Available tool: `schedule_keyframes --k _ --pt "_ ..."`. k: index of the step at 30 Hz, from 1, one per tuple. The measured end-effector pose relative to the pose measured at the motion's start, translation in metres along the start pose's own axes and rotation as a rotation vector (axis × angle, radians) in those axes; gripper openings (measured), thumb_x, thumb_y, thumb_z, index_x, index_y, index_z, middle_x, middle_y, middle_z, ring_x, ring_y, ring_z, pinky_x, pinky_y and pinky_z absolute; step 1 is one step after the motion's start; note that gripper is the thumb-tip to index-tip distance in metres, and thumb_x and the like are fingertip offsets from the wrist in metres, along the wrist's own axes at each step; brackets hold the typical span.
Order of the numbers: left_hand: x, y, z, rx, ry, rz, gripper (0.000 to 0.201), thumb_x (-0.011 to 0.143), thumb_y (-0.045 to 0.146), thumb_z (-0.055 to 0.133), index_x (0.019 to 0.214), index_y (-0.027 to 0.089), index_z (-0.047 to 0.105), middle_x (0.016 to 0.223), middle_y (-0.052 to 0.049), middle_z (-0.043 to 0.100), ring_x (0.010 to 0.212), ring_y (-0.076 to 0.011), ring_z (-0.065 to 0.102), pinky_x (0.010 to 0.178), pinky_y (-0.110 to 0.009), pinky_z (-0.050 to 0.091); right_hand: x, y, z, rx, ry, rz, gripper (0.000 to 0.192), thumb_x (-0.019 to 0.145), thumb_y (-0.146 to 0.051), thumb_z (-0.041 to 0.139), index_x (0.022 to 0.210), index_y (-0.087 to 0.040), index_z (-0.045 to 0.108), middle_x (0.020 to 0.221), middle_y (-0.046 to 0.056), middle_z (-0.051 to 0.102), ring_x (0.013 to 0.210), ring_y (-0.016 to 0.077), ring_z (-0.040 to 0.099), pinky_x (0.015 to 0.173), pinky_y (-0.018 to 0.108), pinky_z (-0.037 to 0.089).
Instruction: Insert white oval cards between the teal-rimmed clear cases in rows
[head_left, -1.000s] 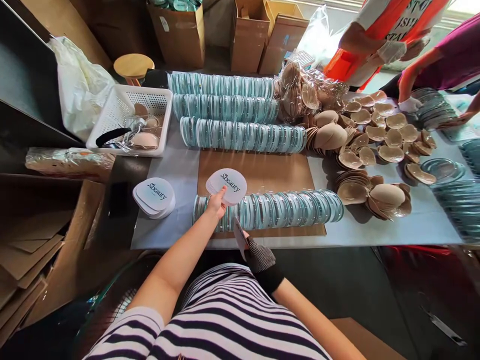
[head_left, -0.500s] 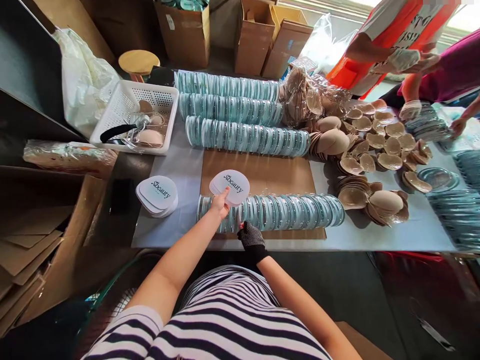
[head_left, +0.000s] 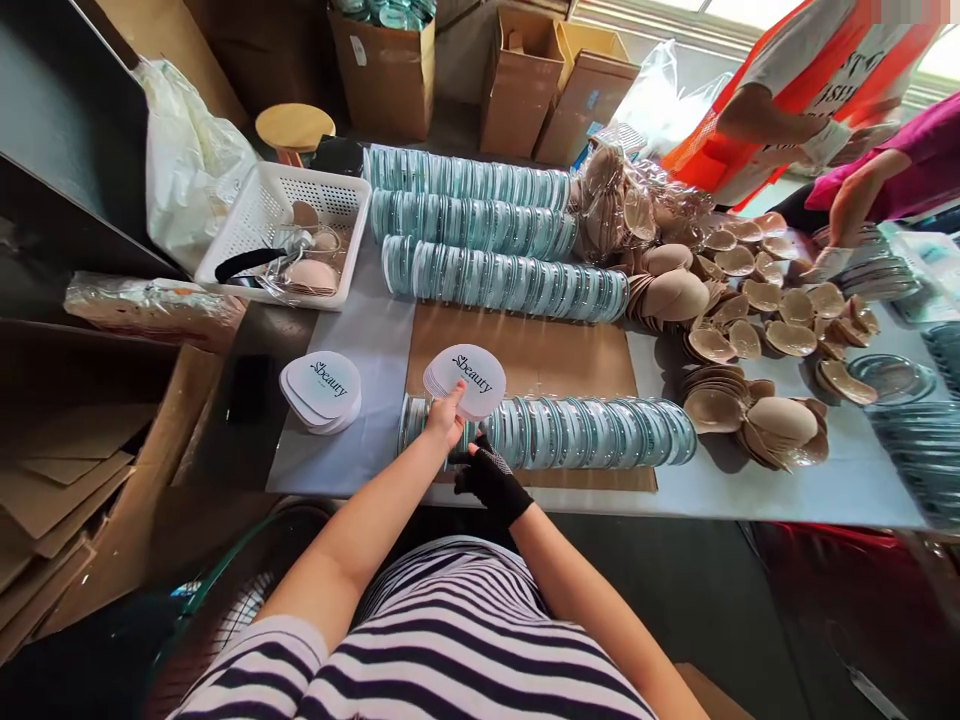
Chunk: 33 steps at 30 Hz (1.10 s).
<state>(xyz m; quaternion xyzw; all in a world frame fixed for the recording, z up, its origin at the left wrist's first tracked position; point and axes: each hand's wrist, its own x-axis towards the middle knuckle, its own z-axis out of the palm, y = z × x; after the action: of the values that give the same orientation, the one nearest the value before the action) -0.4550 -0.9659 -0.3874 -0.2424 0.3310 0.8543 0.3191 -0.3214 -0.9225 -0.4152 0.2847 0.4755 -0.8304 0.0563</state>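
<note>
White branded cards (head_left: 466, 378) pinched in bare left hand (head_left: 445, 421), fanned above near row of clear cases (head_left: 555, 432); gloved right hand (head_left: 487, 477) just beside, grip unclear.

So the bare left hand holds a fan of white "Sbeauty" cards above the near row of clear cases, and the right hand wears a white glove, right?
Not quite: the head view shows the glove on the right hand is black, not white. The rest holds: the bare left hand holds the white cards above the near row of clear cases.
</note>
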Motion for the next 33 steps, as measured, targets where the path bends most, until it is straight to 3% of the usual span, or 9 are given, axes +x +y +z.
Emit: schedule_keyframes --k 3,9,11,16,20,22,25,30,33 --pt "-0.002 -0.001 0.000 -0.006 0.004 0.028 0.042 0.078 0.010 0.072 0.118 0.018 0.063 0.103 -0.008 0.075 0.092 -0.0170 0.071 0.088 -0.029 0.056 0.005 -0.009 -0.009 -0.101 -0.024 0.182 0.040 0.082 -0.049 0.060 0.105 -0.025 0.039 0.057 -0.006 0.058 0.047 0.0165 0.060 0.045 0.029 0.052" --pt "-0.006 -0.002 0.004 0.011 0.043 0.083 0.039 0.079 0.010 0.071 0.116 0.018 0.063 0.103 -0.007 0.075 0.095 -0.0178 0.070 0.092 -0.033 0.054 0.000 -0.044 -0.005 -0.826 -0.014 0.473 0.020 0.091 -0.040 0.049 0.090 -0.020 0.048 0.051 0.002 0.061 0.040 0.0166 0.056 0.043 0.028 0.047" --pt "-0.006 -0.004 0.004 0.014 0.049 0.096 0.038 0.078 0.010 0.072 0.114 0.018 0.065 0.102 -0.007 0.075 0.097 -0.0191 0.070 0.094 -0.035 0.053 -0.005 -0.059 -0.001 -1.052 0.081 0.340 0.018 0.089 -0.037 0.050 0.088 -0.019 0.054 0.060 0.005 0.066 0.050 0.0173 0.061 0.052 0.029 0.050" --pt "-0.014 -0.010 -0.002 0.056 -0.041 0.138 0.042 0.068 0.015 0.081 0.107 0.017 0.067 0.102 -0.008 0.074 0.101 -0.0227 0.068 0.097 -0.040 0.050 -0.012 -0.103 -0.011 -1.263 0.590 -0.483 0.044 0.093 -0.040 0.036 0.125 -0.017 0.054 0.117 0.014 0.066 0.105 0.0226 0.062 0.090 0.037 0.049" --pt "-0.027 -0.015 -0.014 0.113 -0.071 0.210 0.042 0.066 0.017 0.082 0.106 0.017 0.068 0.100 -0.007 0.075 0.098 -0.0225 0.069 0.094 -0.038 0.050 -0.020 -0.103 0.004 -1.511 0.551 -0.643 0.061 0.086 -0.036 0.049 0.140 -0.009 0.043 0.144 0.020 0.045 0.133 0.0325 0.039 0.107 0.050 0.033" --pt "-0.031 -0.014 -0.021 0.166 -0.065 0.226 0.035 0.069 0.016 0.079 0.103 0.018 0.069 0.101 -0.008 0.074 0.096 -0.0217 0.069 0.091 -0.035 0.052 -0.023 -0.094 0.021 -1.598 0.479 -0.617 0.057 0.086 -0.032 0.051 0.140 -0.014 0.045 0.146 0.018 0.044 0.134 0.0342 0.036 0.107 0.051 0.032" --pt "-0.030 -0.006 -0.029 0.195 -0.116 0.166 0.031 0.070 0.011 0.077 0.100 0.019 0.071 0.099 -0.008 0.075 0.095 -0.0212 0.070 0.087 -0.032 0.053 -0.022 -0.088 0.036 -1.454 0.421 -0.387 0.045 0.089 -0.027 0.044 0.132 -0.016 0.053 0.126 0.016 0.061 0.113 0.0284 0.056 0.093 0.039 0.045" --pt "-0.008 0.033 -0.032 0.046 0.025 0.188 0.026 0.075 0.008 0.073 0.100 0.016 0.069 0.096 -0.006 0.076 0.095 -0.0183 0.070 0.087 -0.030 0.055 -0.048 -0.073 0.023 -1.355 0.525 -0.228 0.047 0.095 -0.031 0.034 0.134 -0.014 0.052 0.110 0.017 0.068 0.096 0.0273 0.064 0.077 0.033 0.048" --pt "0.004 0.052 -0.032 0.008 0.052 0.167 0.022 0.077 0.008 0.072 0.098 0.014 0.069 0.097 -0.008 0.076 0.094 -0.0184 0.071 0.089 -0.031 0.055 -0.078 -0.041 0.021 -1.522 0.335 -0.023 0.052 0.093 -0.036 0.042 0.142 -0.022 0.045 0.103 0.014 0.071 0.087 0.0280 0.067 0.071 0.032 0.047"
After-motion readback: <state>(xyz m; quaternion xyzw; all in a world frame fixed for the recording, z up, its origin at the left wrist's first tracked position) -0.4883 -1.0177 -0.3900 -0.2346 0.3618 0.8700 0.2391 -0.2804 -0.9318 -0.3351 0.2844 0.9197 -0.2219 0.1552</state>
